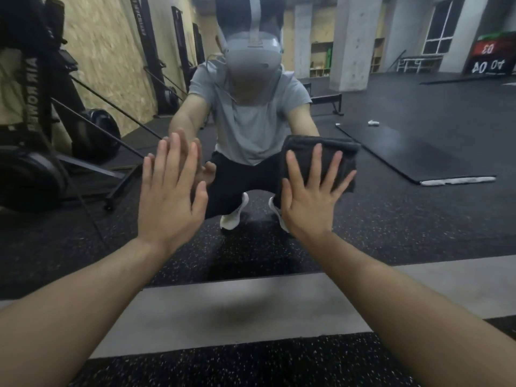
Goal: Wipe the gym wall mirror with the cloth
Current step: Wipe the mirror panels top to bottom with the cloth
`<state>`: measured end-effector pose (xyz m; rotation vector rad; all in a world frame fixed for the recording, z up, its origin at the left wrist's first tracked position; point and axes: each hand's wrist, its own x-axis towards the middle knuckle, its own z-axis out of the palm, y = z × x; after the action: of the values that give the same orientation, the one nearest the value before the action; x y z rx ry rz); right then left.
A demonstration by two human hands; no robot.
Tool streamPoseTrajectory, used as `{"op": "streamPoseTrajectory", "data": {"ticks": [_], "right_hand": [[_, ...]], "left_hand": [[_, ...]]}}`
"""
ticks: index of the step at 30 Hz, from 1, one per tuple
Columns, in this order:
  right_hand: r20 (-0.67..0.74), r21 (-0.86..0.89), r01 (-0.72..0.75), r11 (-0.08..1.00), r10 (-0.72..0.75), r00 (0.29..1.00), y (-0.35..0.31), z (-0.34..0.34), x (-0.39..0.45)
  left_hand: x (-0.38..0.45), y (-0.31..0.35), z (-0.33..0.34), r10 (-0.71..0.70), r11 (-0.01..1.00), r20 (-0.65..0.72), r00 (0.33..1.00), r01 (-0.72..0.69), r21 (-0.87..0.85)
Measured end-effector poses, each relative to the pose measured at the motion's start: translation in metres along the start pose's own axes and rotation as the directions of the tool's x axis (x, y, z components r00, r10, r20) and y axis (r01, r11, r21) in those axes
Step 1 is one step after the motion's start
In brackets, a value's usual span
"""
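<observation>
The dark folded cloth (321, 160) lies flat against the gym wall mirror (418, 113), low on the glass and just right of the picture's middle. The right hand (310, 199) presses it there with an open palm, fingers spread wide across the fabric and pointing upward, so the cloth shows above and to the right of the fingertips. The left hand (170, 196) is well apart from the cloth, to its left; it is empty, also opened flat with the fingers together and upright, its fingertips meeting their own reflection on the glass. Both bare forearms reach forward from the lower corners of the view. In the mirror the person appears squatting, in a grey T-shirt (251, 118), dark trousers and white shoes (233, 216), with a grey headset (252, 55) over the head. Below the mirror runs a grey ledge (251, 311), and nearer still lies black speckled rubber flooring (251, 364). The reflection also shows rowing machines (36, 129) at the left against a wooden wall, a black mat (413, 155) on the floor at the right, and concrete pillars (354, 40) behind.
</observation>
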<state>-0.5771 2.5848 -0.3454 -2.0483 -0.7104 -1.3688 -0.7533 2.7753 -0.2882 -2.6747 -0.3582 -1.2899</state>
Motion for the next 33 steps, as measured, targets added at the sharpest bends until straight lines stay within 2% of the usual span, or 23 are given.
{"op": "streamPoseTrajectory", "data": {"ticks": [2, 5, 9, 12, 15, 17, 19, 23, 28, 33], "right_hand": [[0.054, 0.007, 0.156, 0.988, -0.156, 0.986, -0.037, 0.009, -0.004], [0.080, 0.016, 0.366, 0.931, -0.366, 0.927, -0.087, 0.019, -0.005], [0.152, 0.014, 0.589, 0.808, -0.584, 0.798, -0.134, 0.030, -0.004], [0.249, 0.000, 0.679, 0.734, -0.657, 0.711, -0.145, 0.034, -0.006], [0.245, -0.005, 0.743, 0.670, -0.719, 0.650, -0.136, 0.032, 0.001], [0.221, -0.004, 0.793, 0.610, -0.772, 0.595, -0.114, 0.030, 0.005], [0.216, -0.032, 0.812, 0.582, -0.790, 0.575, -0.080, 0.024, 0.004], [0.227, -0.081, 0.802, 0.591, -0.773, 0.592, 0.002, 0.005, -0.004], [0.248, -0.106, 0.784, 0.612, -0.747, 0.617, 0.108, -0.020, -0.019], [0.258, -0.136, 0.752, 0.645, -0.710, 0.655, 0.200, -0.044, -0.031]], "left_hand": [[-0.006, -0.013, -0.002, -0.013, 1.000, -0.031, 0.999, 0.014, 0.004], [-0.018, -0.036, -0.005, -0.053, 0.999, -0.035, 0.998, 0.052, -0.004], [-0.030, -0.055, -0.006, -0.058, 0.998, -0.004, 0.998, 0.058, 0.020], [-0.036, -0.057, -0.003, -0.063, 0.996, 0.027, 0.998, 0.061, 0.066], [-0.038, -0.050, 0.000, -0.071, 0.996, 0.033, 0.997, 0.069, 0.058], [-0.038, -0.040, 0.004, -0.070, 0.997, 0.036, 0.997, 0.069, 0.034], [-0.039, -0.028, 0.011, -0.070, 0.997, 0.051, 0.996, 0.069, 0.020], [-0.044, 0.006, 0.027, -0.095, 0.995, 0.075, 0.993, 0.097, -0.015], [-0.052, 0.042, 0.047, -0.006, 1.000, 0.113, 0.994, 0.005, 0.013], [-0.051, 0.053, 0.054, -0.035, 0.999, 0.110, 0.993, 0.033, 0.022]]}}
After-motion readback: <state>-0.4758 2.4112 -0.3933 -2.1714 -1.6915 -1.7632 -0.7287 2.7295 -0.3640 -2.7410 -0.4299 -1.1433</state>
